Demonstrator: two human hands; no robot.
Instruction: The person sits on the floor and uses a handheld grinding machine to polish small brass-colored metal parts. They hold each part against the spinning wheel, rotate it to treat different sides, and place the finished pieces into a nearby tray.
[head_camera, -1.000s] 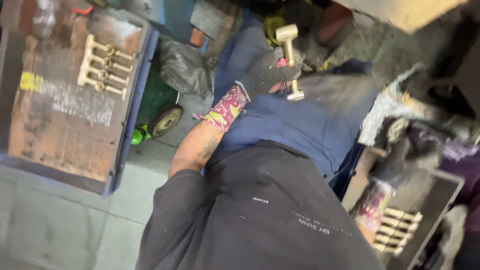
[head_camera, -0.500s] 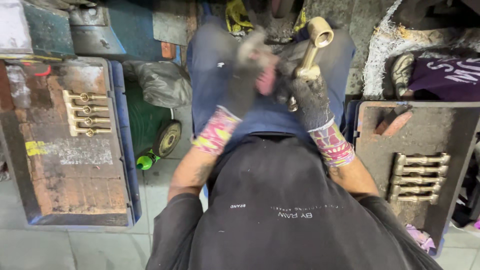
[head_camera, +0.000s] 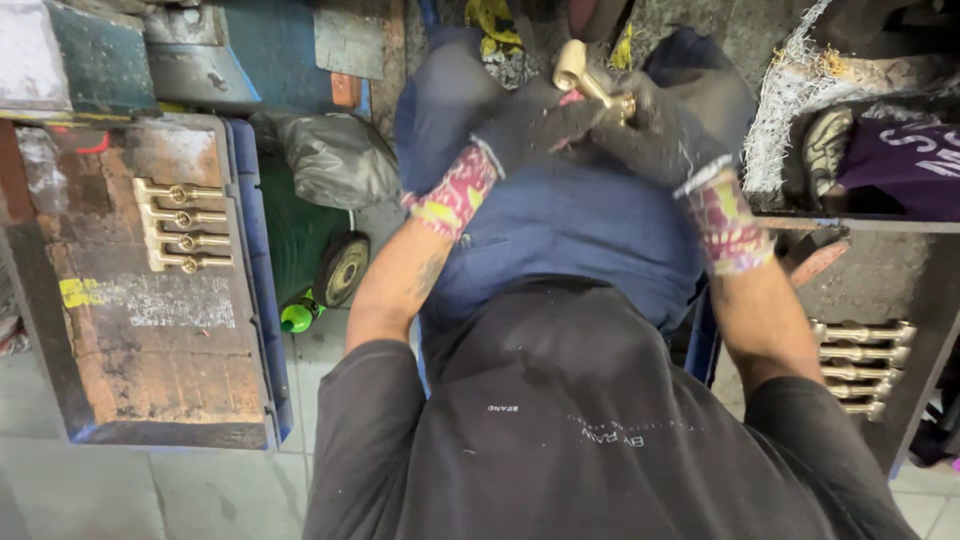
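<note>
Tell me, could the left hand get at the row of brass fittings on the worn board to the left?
Probably not at once: the left hand is clasped with the right hand on one brass fitting.

Dark grey gloves with pink-and-yellow patterned cuffs cover the left hand (head_camera: 530, 125) and right hand (head_camera: 660, 130), around a pale brass fitting (head_camera: 585, 75). Brass-coloured taps (head_camera: 180, 225) lie on a rust-brown, blue-edged worktop (head_camera: 150, 340); the apron (head_camera: 570, 230) appears navy.

Brass fitting (head_camera: 585, 78) in my fuzzy knit gloves (head_camera: 560, 125), dull yellow metal. Left of my hands: rusty, rough tray (head_camera: 130, 360).
</note>
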